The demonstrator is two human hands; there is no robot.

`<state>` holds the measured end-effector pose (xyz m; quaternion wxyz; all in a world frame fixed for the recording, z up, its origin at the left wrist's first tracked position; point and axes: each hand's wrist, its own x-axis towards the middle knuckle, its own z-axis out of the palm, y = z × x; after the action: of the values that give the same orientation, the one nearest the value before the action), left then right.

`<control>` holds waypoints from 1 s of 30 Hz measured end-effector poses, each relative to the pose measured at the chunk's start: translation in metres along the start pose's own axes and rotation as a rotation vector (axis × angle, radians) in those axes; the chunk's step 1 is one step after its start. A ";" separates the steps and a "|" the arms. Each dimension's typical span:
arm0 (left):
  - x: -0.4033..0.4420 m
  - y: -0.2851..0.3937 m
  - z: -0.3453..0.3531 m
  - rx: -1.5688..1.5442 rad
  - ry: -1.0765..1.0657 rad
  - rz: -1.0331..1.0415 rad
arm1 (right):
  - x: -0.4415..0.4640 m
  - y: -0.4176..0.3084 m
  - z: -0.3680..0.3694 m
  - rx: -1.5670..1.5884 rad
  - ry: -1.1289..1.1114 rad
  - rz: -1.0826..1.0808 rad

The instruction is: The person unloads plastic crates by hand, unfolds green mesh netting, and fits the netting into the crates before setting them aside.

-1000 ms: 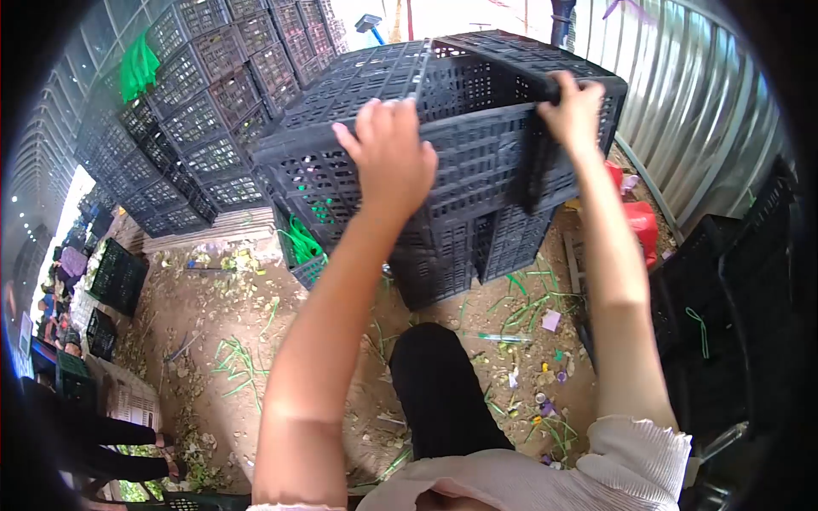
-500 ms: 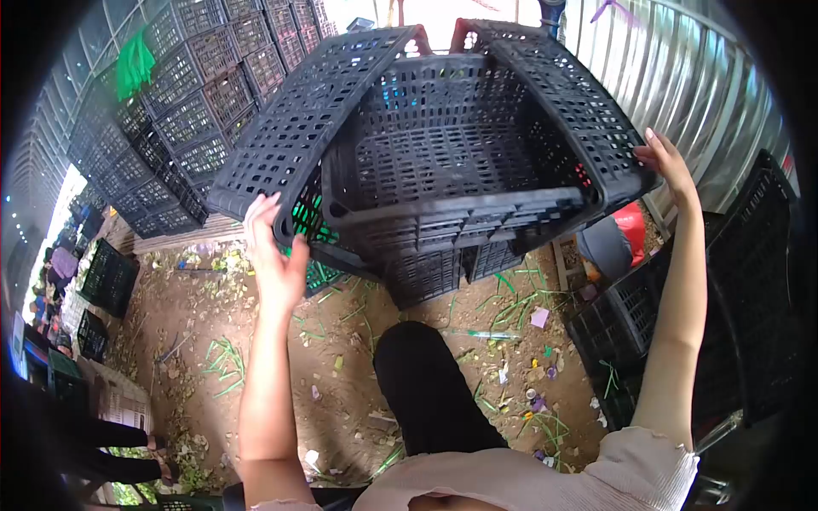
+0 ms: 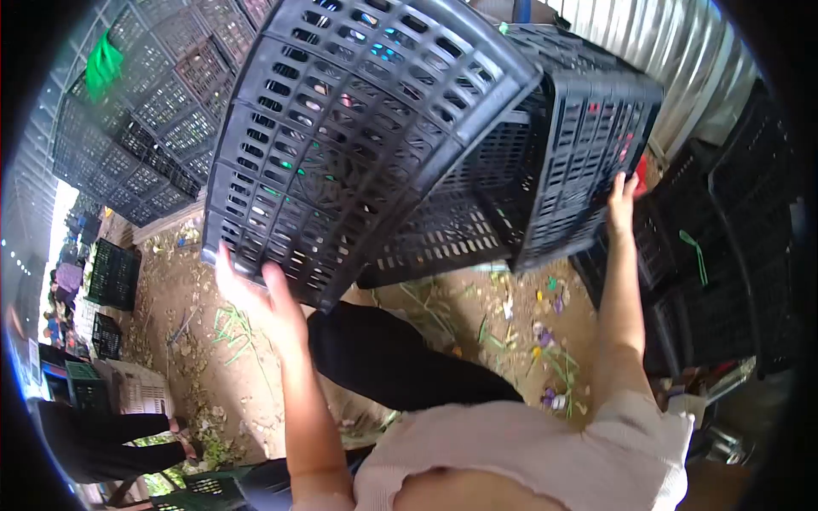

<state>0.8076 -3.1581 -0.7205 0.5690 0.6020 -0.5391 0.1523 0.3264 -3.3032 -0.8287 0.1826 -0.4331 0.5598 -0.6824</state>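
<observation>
A black slatted plastic crate is tilted up close in front of me, filling the upper middle of the view. My left hand grips its lower left edge, thumb apart from the fingers, which are partly hidden. To its right, a second black plastic crate also stands tilted. At that crate's lower right edge is my right hand, its fingers curled against the rim. Between the two, more black slatted crate wall shows, partly covered by the left crate.
Tall stacks of black crates stand at the left, with a green cloth hanging on them. More dark crates lie at the right beside a corrugated metal wall. Plant scraps litter the dirt floor. Another person's legs show lower left.
The left crate has come nearer and tipped up, now covering much of the middle crate. The right crate has swung more upright. My right hand has moved left and lower along with it.
</observation>
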 end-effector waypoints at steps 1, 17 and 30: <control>-0.005 -0.005 0.028 0.160 -0.036 -0.087 | -0.027 0.010 -0.013 0.052 -0.016 0.106; -0.134 -0.046 0.102 -0.650 -0.073 -1.467 | -0.026 -0.020 -0.008 -0.442 0.011 -0.304; -0.124 -0.036 0.080 -1.107 -0.100 -1.677 | -0.072 -0.073 0.161 -0.877 -1.053 -0.733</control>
<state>0.7564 -3.1756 -0.8621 0.6688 0.4436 0.0405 -0.5952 0.5112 -3.3255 -0.7891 -0.0009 -0.8903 0.4393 -0.1198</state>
